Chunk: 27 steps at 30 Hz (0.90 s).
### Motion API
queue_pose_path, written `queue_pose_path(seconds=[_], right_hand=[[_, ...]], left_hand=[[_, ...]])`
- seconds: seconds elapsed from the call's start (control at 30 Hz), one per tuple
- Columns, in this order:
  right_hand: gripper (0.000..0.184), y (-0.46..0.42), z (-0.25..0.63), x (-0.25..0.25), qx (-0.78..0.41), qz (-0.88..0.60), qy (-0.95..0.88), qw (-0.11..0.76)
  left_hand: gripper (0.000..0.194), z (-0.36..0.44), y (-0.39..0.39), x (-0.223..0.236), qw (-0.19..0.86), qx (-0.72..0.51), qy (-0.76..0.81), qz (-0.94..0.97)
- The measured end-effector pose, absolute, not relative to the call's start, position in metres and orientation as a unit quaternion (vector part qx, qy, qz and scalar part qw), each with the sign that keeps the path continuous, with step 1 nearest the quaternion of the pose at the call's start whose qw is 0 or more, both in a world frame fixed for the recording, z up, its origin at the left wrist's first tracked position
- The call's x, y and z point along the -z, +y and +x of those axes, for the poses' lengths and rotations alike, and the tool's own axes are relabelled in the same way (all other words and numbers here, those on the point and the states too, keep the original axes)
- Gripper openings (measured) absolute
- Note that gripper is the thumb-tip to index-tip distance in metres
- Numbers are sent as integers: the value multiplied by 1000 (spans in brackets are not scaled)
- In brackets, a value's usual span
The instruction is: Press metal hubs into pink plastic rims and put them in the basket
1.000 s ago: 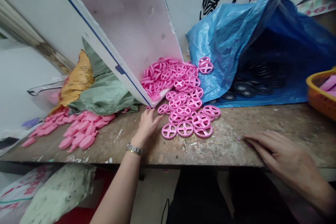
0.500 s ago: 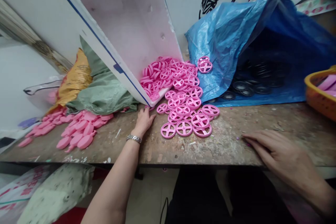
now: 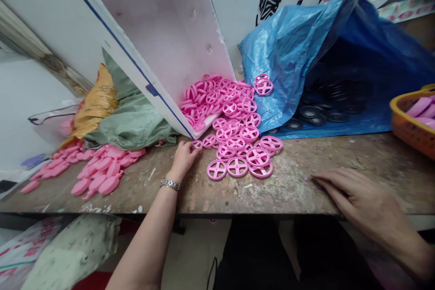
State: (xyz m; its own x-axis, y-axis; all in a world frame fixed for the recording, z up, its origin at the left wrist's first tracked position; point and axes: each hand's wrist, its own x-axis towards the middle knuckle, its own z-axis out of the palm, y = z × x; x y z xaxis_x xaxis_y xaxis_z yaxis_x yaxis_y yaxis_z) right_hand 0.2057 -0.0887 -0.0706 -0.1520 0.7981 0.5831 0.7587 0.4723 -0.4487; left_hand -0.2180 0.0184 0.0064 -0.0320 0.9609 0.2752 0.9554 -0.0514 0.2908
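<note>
Pink plastic wheels with crossed spokes spill in a heap from the mouth of a white foam box. At the heap's left edge, by the box's lower corner, my left hand has its thumb and fingers closed on one pink wheel, which is partly covered by the fingers. A metal watch band circles that wrist. On the right of the tabletop rests my right hand, fingers pressed together in a pinch. Whatever its fingertips hold, if anything, is hidden; tiny purple bits lie beside them.
The foam box stands tilted behind the heap. Right of it, a blue plastic bag holds black round parts. A yellow basket stands far right. Flat pink pieces and a green sack lie left on the worn table.
The pink wheel at my left fingers shows more clearly, slightly out from the box corner. My right hand stays pinched in the same place. The view has shifted a little.
</note>
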Motion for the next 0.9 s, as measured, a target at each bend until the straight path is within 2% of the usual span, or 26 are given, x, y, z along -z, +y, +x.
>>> queue_pose_path(seconds=[0.13, 0.27, 0.5, 0.67, 0.73, 0.83, 0.9], right_hand=[[28, -85, 208, 71, -83, -534, -736, 408], [28, -78, 203, 54, -186, -568, -677, 429], [42, -57, 168, -2, -468, -540, -535, 451], [38, -36, 153, -12, -536, -487, -518, 455], [36, -29, 153, -11, -534, -481, -505, 477], [33, -24, 155, -7, -518, -469, -492, 519], [29, -22, 156, -4, -492, -460, -501, 543]], left_hand=[[26, -192, 5, -21, 12, -270, 632, 726], [21, -158, -6, -29, 64, -339, 486, 803], [17, -88, -19, -38, 87, -335, 307, 887], [13, -55, -15, -31, 133, -330, 244, 902], [14, -48, -11, -27, 178, -348, 260, 883], [46, -41, -6, -25, 317, -383, 341, 798], [49, -36, -4, -28, 439, -366, 383, 726]])
